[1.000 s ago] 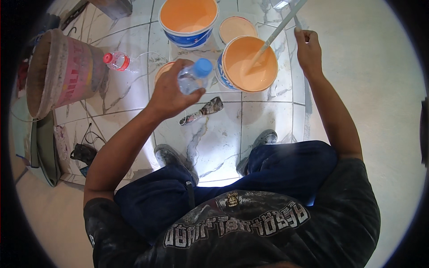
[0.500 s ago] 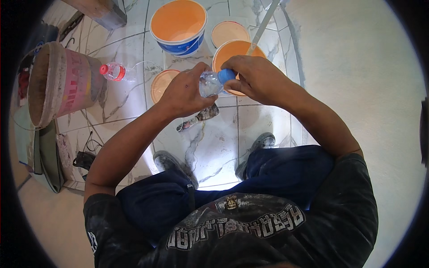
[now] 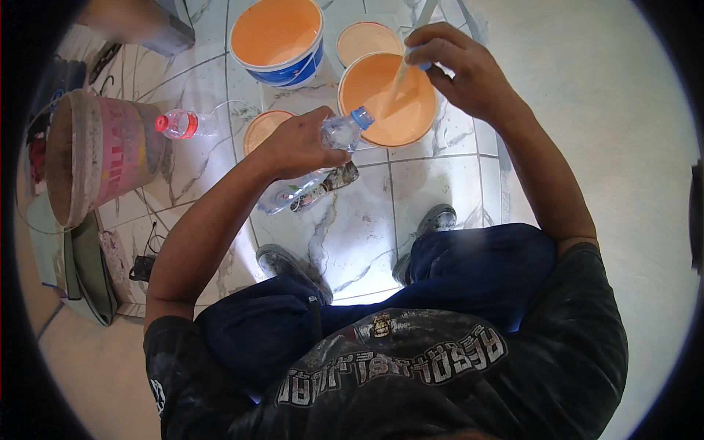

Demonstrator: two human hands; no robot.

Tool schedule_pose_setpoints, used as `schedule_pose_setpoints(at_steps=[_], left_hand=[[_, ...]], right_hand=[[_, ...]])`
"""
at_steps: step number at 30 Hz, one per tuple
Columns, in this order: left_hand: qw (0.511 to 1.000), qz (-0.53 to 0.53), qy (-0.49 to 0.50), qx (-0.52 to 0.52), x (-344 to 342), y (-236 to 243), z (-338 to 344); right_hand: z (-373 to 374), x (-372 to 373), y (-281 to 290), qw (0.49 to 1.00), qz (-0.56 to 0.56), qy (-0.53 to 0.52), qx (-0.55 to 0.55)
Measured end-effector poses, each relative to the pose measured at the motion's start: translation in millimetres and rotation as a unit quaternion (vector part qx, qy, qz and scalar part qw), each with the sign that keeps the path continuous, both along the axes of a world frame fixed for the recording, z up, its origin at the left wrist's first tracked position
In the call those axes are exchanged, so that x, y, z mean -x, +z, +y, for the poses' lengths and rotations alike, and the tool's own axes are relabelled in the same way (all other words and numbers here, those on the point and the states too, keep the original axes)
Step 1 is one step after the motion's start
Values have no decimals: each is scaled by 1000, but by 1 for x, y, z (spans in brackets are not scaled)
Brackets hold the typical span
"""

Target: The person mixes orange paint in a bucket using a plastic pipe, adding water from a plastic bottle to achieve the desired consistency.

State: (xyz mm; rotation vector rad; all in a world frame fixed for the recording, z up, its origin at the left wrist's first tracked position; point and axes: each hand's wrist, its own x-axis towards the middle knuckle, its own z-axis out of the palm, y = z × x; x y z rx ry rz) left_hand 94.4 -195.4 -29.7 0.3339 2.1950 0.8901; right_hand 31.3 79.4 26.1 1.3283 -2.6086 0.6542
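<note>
My left hand is wrapped round a clear plastic bottle, tilted with its uncapped neck at the near-left rim of a bucket of orange paint. My right hand is over that bucket, its fingers curled over a pale stirring stick that slants down into the paint. A bit of blue, which looks like the bottle cap, shows under the right fingers. Below the left hand, partly behind the bottle, lies a paint-smeared tool whose kind I cannot make out.
Another orange-filled blue-and-white bucket stands farther back. Two round lids lie on the marble tiles. At left are a red-capped bottle and a dirty, tipped pink-and-grey bucket. My shoes are below.
The blue cap has come off the bottle. My right hand has moved up and right to the stick. My left hand has tilted the bottle's neck toward the near paint bucket.
</note>
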Motion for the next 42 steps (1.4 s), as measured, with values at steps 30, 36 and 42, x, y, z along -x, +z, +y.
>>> schedule_pose_setpoints(at_steps=[30, 36, 42], left_hand=[[996, -22, -16, 82, 12, -8, 4], [997, -25, -25, 75, 13, -9, 2], [999, -9, 8, 44, 12, -11, 4]], right_hand=[[9, 3, -3, 993, -89, -64, 36], [2, -1, 1, 989, -120, -91, -7], [-4, -3, -6, 966, -224, -104, -76]])
